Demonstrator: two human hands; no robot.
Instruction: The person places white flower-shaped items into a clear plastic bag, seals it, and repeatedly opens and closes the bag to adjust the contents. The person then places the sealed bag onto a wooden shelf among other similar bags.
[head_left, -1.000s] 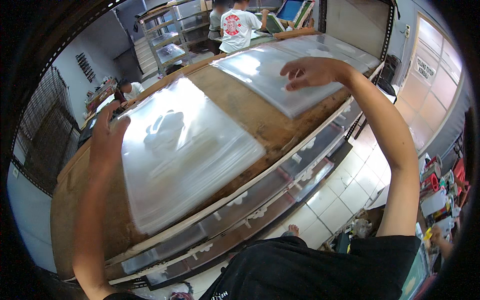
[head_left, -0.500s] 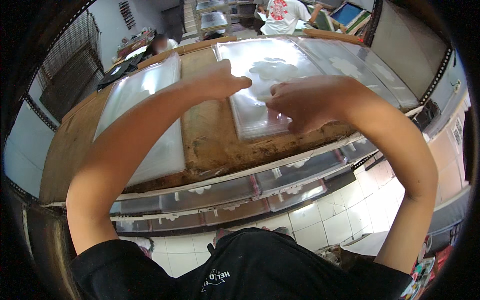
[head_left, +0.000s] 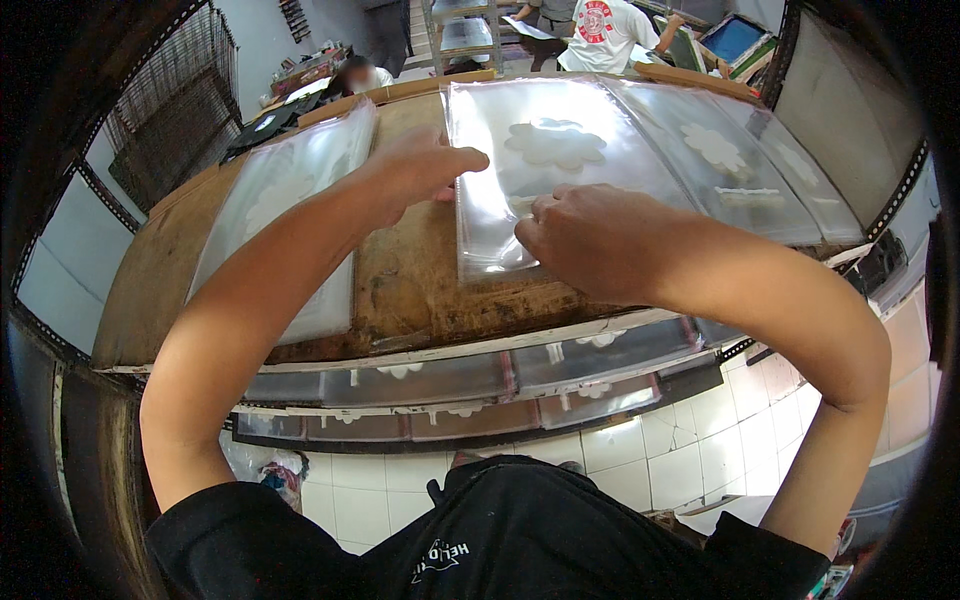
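A stack of clear, glossy plastic sheets (head_left: 490, 240) with a pale scalloped flower shape (head_left: 555, 145) lies on the brown wooden tabletop (head_left: 400, 290). My left hand (head_left: 425, 175) is at the stack's left edge. Its thumb stretches out over the plastic, apart from the other fingers, which are partly hidden. Over the near part of the same stack, my right hand (head_left: 590, 235) is closed, its fingers curled down toward the sheets. Its fingertips are hidden, so what they pinch, if anything, does not show.
Another clear plastic stack (head_left: 315, 290) lies to the left, partly under my left forearm. More flower-marked sheets (head_left: 740, 170) lie to the right. Beneath the tabletop, a lower shelf (head_left: 430, 385) holds similar sheets. Beyond the far edge, a person in a white shirt (head_left: 610, 40) stands.
The view has shifted a little. My right hand has come nearer to me over the stack and is less blurred. My left hand has lowered slightly at the left edge.
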